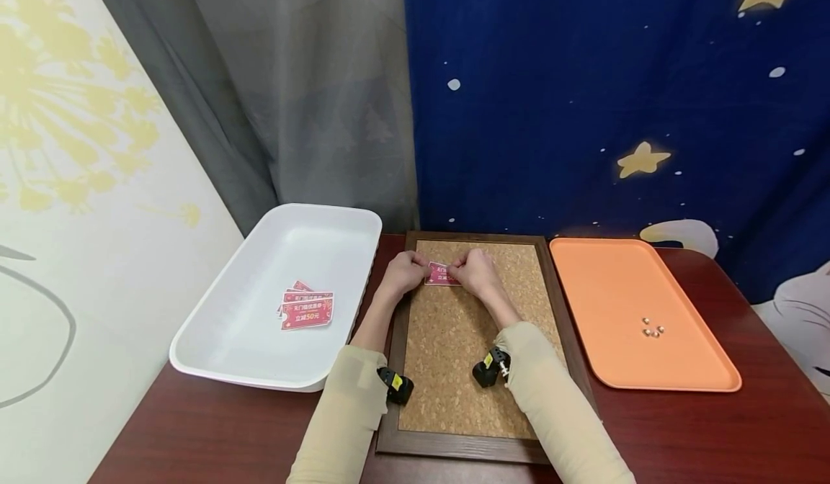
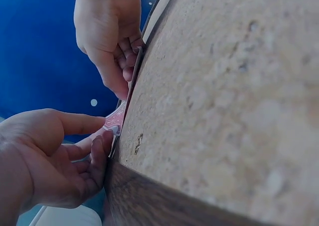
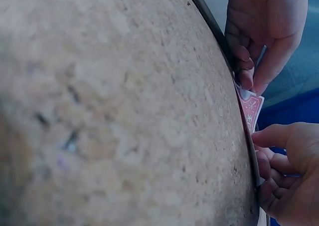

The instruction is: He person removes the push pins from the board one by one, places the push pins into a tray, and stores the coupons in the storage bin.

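Note:
A small pink paper coupon [image 1: 442,274] with white lettering is held over the upper part of a framed cork board [image 1: 476,354]. My left hand [image 1: 405,274] pinches its left edge between thumb and fingers. At the opposite edge, my right hand [image 1: 478,271] pinches the coupon and covers its right end. In the left wrist view the coupon's corner [image 2: 115,120] shows between the left thumb and fingers, close to the cork. From the right wrist, the coupon [image 3: 250,109] stands slightly raised from the board's surface.
Left of the board stands a deep white tray [image 1: 259,268] with several overlapping pink coupons [image 1: 308,311] inside. To the right, an orange tray [image 1: 622,289] holds several small shiny pins [image 1: 653,331]. All rest on a dark red table [image 1: 214,426], before a curtain [image 1: 519,109].

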Motion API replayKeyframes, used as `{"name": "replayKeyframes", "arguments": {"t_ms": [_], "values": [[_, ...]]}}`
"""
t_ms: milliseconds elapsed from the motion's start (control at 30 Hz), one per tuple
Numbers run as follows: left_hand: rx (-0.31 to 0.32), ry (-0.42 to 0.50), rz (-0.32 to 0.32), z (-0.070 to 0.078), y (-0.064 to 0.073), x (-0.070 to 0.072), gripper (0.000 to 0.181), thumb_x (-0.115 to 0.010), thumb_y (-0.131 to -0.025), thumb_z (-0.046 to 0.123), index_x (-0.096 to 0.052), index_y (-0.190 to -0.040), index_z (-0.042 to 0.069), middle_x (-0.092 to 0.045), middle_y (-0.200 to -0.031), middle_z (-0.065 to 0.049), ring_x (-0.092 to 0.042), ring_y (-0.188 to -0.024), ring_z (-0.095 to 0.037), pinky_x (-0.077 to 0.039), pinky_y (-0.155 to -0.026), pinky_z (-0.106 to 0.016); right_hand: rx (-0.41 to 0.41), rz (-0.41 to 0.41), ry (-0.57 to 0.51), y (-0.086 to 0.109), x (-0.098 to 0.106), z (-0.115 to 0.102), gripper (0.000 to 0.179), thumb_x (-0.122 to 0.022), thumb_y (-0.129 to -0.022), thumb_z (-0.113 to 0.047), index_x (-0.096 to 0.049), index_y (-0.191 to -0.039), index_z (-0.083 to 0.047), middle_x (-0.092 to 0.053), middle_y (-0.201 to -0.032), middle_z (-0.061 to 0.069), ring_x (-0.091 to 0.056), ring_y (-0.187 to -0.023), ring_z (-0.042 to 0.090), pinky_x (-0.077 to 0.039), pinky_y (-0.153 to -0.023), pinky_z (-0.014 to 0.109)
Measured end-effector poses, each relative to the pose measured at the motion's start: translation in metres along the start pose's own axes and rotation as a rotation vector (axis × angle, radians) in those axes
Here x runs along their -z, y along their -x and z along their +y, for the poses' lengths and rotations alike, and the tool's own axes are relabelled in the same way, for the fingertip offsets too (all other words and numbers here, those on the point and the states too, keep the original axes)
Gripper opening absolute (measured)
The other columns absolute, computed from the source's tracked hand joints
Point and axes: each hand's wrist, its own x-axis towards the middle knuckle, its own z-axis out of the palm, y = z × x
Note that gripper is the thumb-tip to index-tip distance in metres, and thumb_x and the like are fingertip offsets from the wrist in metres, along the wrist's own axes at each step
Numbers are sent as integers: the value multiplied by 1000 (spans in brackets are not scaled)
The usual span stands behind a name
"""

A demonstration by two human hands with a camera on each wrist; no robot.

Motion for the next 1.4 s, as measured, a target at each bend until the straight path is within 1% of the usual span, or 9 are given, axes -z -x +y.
{"name": "replayKeyframes", "arguments": {"t_ms": [133,300,433,567,800,1067,1233,1400], "values": [[3,0,0,0,1,0,9,-69,-93,10,-67,-98,2,-65,-106,-13,-56,-92,-26,-46,-78,-35,-23,-8,8,0,-1,-1,12,-72,-86,-11,-72,-74,-7,-64,-70,-2,-53,-67,15,-41,-61,27],[-7,-6,11,-2,1,-1,8,-69,-92,10,-67,-93,3,-65,-106,-12,-56,-89,-24,-44,-73,-31,-53,-18,10,0,-2,-2,14,-73,-86,-14,-72,-73,-8,-62,-69,-1,-52,-66,15,-39,-59,28],[-22,-21,19,-2,1,-1,9,-70,-92,11,-67,-93,3,-66,-103,-12,-56,-89,-24,-45,-74,-32,-78,-19,5,-1,-2,-2,12,-75,-84,-17,-73,-76,-8,-65,-73,0,-53,-67,16,-40,-59,28],[-25,-35,20,-2,1,-1,9,-70,-92,12,-67,-93,4,-65,-100,-11,-57,-89,-24,-46,-77,-34,-96,-26,-2,-1,-2,-1,13,-78,-82,-20,-74,-79,-9,-68,-78,2,-55,-70,16,-41,-60,28],[-18,-63,21,-1,0,-1,12,-72,-91,15,-68,-92,4,-65,-97,-9,-55,-84,-21,-44,-69,-29,-115,-40,-11,-4,-2,0,15,-81,-81,-23,-75,-79,-9,-70,-80,2,-55,-70,16,-41,-59,27],[-22,-86,24,1,2,-1,11,-71,-91,12,-66,-84,6,-60,-85,-5,-52,-77,-18,-39,-62,-25,-92,-38,-15,-5,-2,0,15,-81,-81,-20,-75,-75,-8,-69,-74,1,-53,-66,14,-39,-56,26],[-23,-77,30,1,3,-1,10,-70,-91,10,-66,-83,5,-59,-82,-4,-51,-75,-18,-38,-61,-25,-59,-21,-29,-5,-3,2,13,-81,-79,-18,-76,-78,-6,-71,-77,3,-55,-71,16,-41,-61,26],[-21,-73,27,1,4,-1,10,-70,-91,10,-66,-83,5,-60,-84,-5,-51,-76,-19,-39,-62,-26,-49,-7,-49,-2,-2,4,12,-80,-78,-17,-77,-82,-6,-73,-82,4,-58,-75,17,-45,-66,28]]}}
